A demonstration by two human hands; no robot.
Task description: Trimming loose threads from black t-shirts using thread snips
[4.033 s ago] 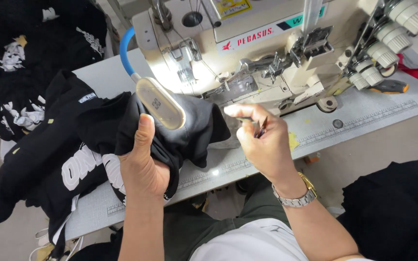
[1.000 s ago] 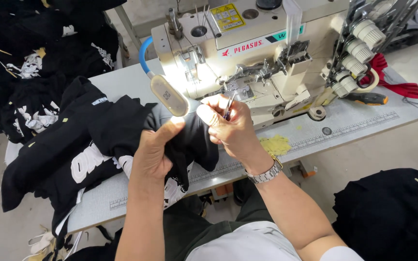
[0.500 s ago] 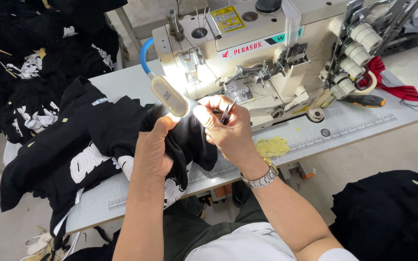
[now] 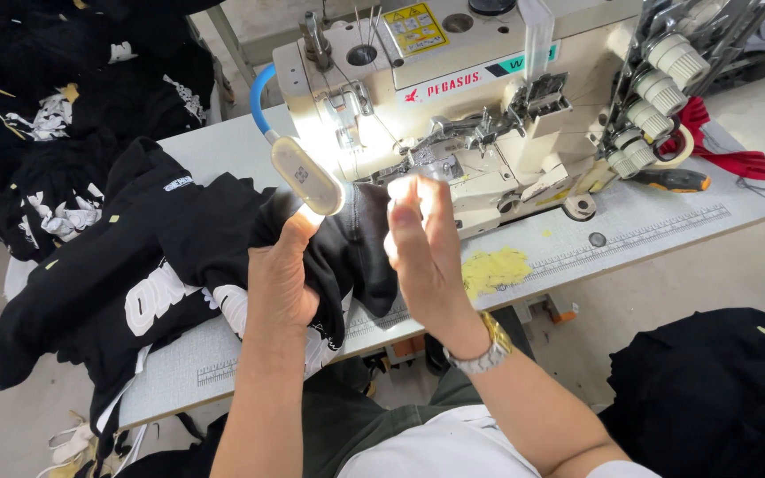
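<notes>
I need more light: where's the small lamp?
Head view, centre-left: the lamp hangs on a blue neck left of the sewing machine, just above the left hand.

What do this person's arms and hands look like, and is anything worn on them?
Both forearms are bare, with no gloves on the left hand or the right hand. A metal wristwatch, silver band with a gold-toned case, sits on the right wrist. A white short sleeve shows at the right upper arm.
</notes>
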